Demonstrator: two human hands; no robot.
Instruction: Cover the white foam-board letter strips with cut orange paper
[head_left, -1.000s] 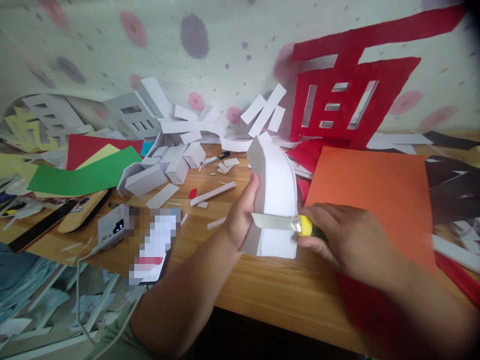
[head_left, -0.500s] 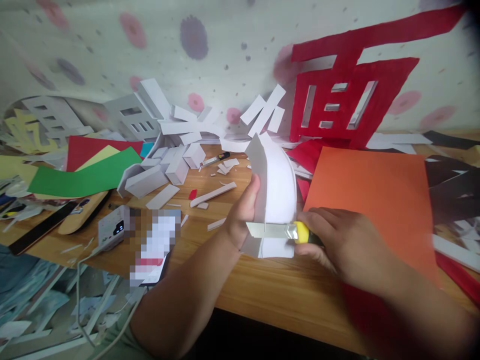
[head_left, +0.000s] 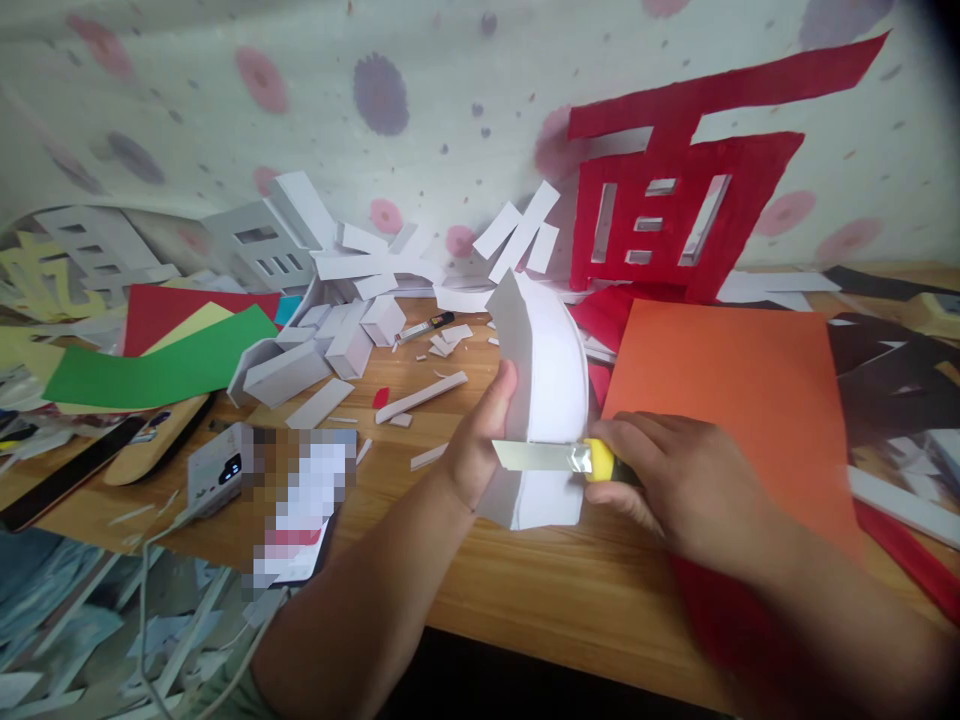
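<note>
"How are the hands set?"

"The left hand [head_left: 478,440] has its thumb against the side of the white curved piece [head_left: 559,370]; its other fingers are mostly hidden, so I can't tell their exact spread. The right hand [head_left: 667,480] has its fingers closed around the yellow-collared cutter [head_left: 598,460]."

"And the piece?"

"It's above the desk [head_left: 525,610], between the hands, its long axis running roughly from 12 to 6 o'clock and its curve bulging toward 3. The blade lies across its lower part, tip toward 9."

"What's around it?"

"Taking the piece as centre, the orange sheet [head_left: 727,370] is at 3, partly covered by the right hand. The red cut-out [head_left: 679,225] stands at 1 to 2, the second cutter [head_left: 426,327] lies at 10, and the phone [head_left: 304,520] is at 8."

"Anything in the way?"

"The blade hides a strip of the piece."
</note>
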